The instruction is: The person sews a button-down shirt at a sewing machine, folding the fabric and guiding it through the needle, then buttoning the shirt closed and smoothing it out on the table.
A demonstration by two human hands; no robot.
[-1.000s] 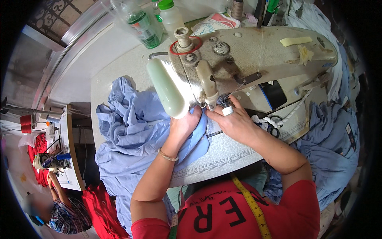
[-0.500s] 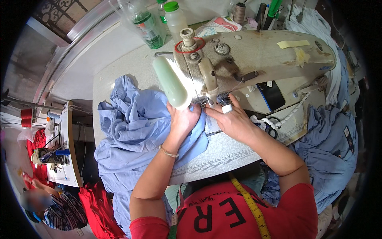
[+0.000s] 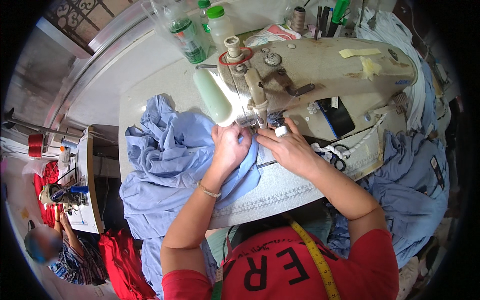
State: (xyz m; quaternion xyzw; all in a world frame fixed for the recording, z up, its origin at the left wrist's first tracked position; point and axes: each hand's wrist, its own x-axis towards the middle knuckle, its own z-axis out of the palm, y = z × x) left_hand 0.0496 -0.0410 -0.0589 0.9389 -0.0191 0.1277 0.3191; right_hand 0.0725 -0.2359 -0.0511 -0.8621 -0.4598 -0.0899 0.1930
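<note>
A light blue garment (image 3: 170,155) lies bunched on the sewing table (image 3: 150,85), trailing over its left and front edges. My left hand (image 3: 227,147) presses flat on the blue cloth just left of the needle, fingers pinching the fabric edge. My right hand (image 3: 287,147) rests on the cloth right of the needle, with a white thimble on one finger, fingertips gripping the same edge. Both hands sit under the head of a beige industrial sewing machine (image 3: 320,70). A yellow tape measure (image 3: 315,255) hangs over my red shirt.
Clear plastic bottles with green caps (image 3: 200,30) and a thread cone (image 3: 298,19) stand behind the machine. More blue garments (image 3: 415,180) pile at the right. At the lower left, another person (image 3: 60,250) works at a second sewing machine (image 3: 62,192) beside red cloth (image 3: 120,260).
The view has shifted slightly. Both hands stayed at the needle, holding the blue cloth, with small finger adjustments along the fabric edge.
</note>
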